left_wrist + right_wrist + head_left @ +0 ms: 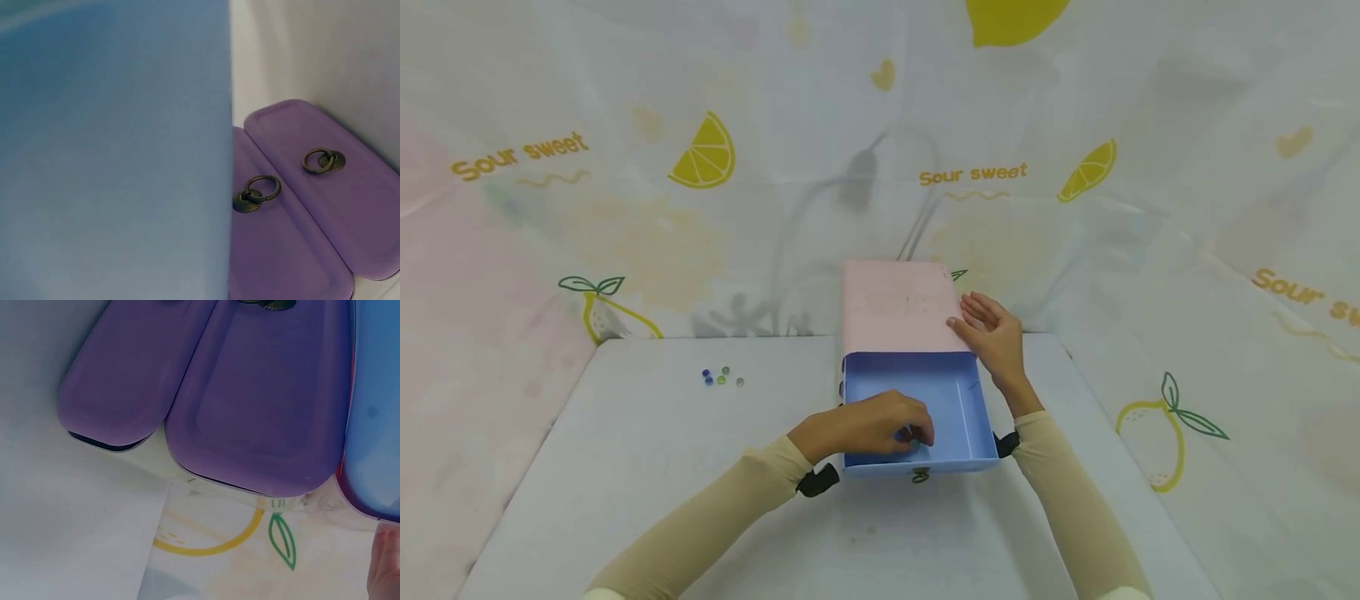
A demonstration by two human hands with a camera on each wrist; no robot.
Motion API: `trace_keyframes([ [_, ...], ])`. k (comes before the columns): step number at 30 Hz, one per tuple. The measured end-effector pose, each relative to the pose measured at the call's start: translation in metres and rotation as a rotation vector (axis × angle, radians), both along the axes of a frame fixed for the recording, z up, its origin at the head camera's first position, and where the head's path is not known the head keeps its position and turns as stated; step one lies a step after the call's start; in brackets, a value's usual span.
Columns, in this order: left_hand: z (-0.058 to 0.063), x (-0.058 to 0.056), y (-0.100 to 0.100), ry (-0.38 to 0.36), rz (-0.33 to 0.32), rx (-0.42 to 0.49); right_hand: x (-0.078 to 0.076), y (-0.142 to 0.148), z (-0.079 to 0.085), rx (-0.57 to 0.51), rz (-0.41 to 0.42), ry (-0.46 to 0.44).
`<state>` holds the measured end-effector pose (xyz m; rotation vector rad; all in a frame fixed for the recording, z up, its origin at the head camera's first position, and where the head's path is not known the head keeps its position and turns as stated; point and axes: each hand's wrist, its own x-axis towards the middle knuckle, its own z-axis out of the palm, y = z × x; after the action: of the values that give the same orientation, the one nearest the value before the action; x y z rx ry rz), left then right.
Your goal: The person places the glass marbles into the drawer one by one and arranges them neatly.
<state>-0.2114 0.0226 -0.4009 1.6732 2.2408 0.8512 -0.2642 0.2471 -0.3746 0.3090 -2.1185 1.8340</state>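
One right hand (994, 335), fingers extended, presumably steadies the pink boxy cabinet (898, 308); I cannot tell whether the left hand (887, 421), fingers curled inside the pale-blue drawer (957, 408), holds anything.

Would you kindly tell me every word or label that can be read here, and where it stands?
"Sour sweet": left print on the lemon-patterned backdrop.
"Sour sweet": middle print, same backdrop.
"Sour sw": right print, same backdrop, cut off by the picture's edge.
Tiny marks on the pink cabinet top: too small to read.
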Motion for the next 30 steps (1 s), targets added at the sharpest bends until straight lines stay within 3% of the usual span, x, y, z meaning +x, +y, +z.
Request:
trace_keyframes([
  [13, 0.006, 0.002, -0.002, 0.057, 0.005, -0.028, -0.001, -0.001, 0.000, -0.014, 0.008, 0.003],
  [25, 0.008, 0.003, -0.010, -0.003, 0.031, 0.057, -0.001, -0.002, 0.001, -0.006, 0.009, -0.002],
  [30, 0.011, 0.001, -0.020, -0.100, 0.039, 0.138, 0.001, -0.002, 0.002, 0.000, 0.000, -0.009],
])
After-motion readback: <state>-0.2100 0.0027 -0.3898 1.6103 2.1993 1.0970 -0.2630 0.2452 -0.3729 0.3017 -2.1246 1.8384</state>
